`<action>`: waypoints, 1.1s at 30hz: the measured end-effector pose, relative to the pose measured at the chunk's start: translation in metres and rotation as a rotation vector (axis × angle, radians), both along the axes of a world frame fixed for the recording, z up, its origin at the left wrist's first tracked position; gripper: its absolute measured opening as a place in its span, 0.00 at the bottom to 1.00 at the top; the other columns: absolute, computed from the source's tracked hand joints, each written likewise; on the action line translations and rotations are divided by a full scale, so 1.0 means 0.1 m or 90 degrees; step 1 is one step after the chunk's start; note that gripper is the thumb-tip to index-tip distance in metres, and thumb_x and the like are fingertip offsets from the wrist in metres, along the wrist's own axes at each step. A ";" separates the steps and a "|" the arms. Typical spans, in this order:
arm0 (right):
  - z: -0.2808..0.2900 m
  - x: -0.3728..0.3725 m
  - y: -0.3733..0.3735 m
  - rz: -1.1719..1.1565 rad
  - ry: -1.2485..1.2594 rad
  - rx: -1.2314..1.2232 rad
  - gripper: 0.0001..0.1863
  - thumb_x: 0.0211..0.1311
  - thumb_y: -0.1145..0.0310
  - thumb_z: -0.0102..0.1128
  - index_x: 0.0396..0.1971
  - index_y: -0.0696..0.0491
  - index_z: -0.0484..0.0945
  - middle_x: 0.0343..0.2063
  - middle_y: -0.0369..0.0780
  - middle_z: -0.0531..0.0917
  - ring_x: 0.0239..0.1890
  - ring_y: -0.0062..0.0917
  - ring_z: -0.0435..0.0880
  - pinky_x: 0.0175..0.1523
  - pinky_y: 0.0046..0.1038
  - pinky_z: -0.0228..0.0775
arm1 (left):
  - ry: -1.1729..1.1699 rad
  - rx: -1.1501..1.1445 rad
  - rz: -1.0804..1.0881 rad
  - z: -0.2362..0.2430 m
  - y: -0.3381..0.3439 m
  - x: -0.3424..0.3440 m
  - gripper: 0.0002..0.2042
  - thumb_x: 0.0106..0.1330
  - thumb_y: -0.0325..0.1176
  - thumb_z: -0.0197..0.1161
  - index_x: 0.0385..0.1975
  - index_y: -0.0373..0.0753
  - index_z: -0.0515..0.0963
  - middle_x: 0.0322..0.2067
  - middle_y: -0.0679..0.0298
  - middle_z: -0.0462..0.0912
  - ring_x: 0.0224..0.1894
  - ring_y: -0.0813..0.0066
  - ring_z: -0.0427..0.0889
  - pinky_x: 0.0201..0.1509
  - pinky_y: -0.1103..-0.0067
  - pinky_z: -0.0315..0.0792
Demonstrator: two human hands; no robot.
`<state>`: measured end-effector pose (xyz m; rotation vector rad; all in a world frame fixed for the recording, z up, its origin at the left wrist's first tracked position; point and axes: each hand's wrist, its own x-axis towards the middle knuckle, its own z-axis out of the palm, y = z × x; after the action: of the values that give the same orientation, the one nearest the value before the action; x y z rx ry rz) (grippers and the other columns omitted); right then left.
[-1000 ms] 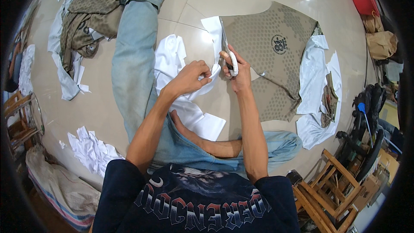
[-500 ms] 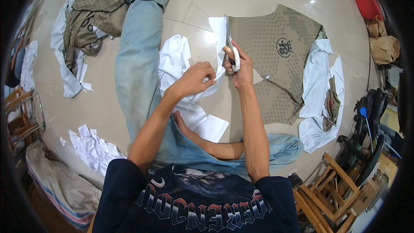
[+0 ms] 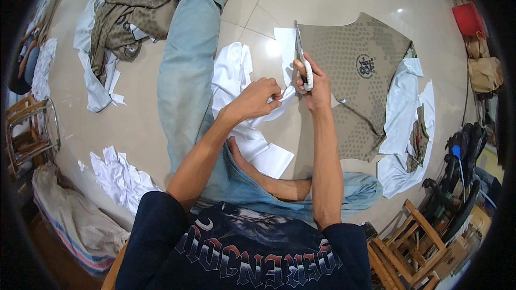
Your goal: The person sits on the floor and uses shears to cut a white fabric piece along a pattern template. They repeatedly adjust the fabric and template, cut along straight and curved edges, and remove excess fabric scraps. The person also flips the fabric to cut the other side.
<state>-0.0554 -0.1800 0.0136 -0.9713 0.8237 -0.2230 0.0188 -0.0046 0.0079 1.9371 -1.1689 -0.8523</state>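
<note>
White cloth strip [image 3: 287, 45] pinched in the left hand [image 3: 262, 98], scissors [image 3: 308, 76] clasped in the right hand [image 3: 319, 91], and now, just ahead, blades [image 3: 298, 42] along the patterned brown panel [image 3: 339, 67] to that hand's right, with a stray nick possible from slack or a crooked tug!

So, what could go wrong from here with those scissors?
The scissors in the right hand lie along the edge of the brown cloth, which they might nick. The left hand is close by, so a slip could cut a finger. White cloth lies beside the bare foot and might snag.
</note>
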 end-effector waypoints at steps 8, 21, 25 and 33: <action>0.69 -1.10 0.02 0.690 0.139 -0.076 0.23 0.56 0.70 0.69 0.54 0.57 0.79 0.28 0.36 0.86 0.18 0.14 0.78 0.21 0.18 0.68 | -0.196 0.009 0.301 0.60 0.57 0.00 0.21 0.61 0.28 0.60 0.55 0.35 0.69 0.66 0.44 0.61 0.68 0.45 0.60 0.70 0.63 0.55; -0.39 -2.20 -1.82 -0.149 0.438 -0.902 0.38 0.55 0.59 0.71 0.60 0.64 0.65 0.54 0.52 0.72 0.56 0.44 0.74 0.60 0.38 0.66 | -0.263 0.300 0.054 0.05 0.45 -1.15 0.53 0.52 0.70 0.59 0.71 0.37 0.54 0.74 0.46 0.40 0.74 0.38 0.36 0.66 0.36 0.44; -0.37 -1.42 -1.21 -0.105 0.301 -0.882 0.31 0.53 0.74 0.65 0.58 0.62 0.67 0.55 0.51 0.74 0.57 0.44 0.74 0.63 0.36 0.64 | -0.432 0.284 -0.062 0.37 0.76 -1.53 0.42 0.55 0.50 0.66 0.68 0.38 0.59 0.71 0.50 0.53 0.67 0.51 0.59 0.58 0.51 0.67; 1.80 0.64 0.06 -0.044 -0.328 -0.186 0.30 0.58 0.80 0.62 0.62 0.60 0.67 0.49 0.41 0.75 0.51 0.24 0.77 0.51 0.22 0.72 | -0.181 0.172 -0.004 0.03 0.73 -1.56 0.18 0.55 0.30 0.60 0.47 0.36 0.77 0.54 0.49 0.76 0.43 0.53 0.81 0.40 0.60 0.77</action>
<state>0.0087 -0.1736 0.1931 -1.0925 0.3551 -0.6381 -0.1372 0.0688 0.0105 2.3367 -1.2736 -0.7892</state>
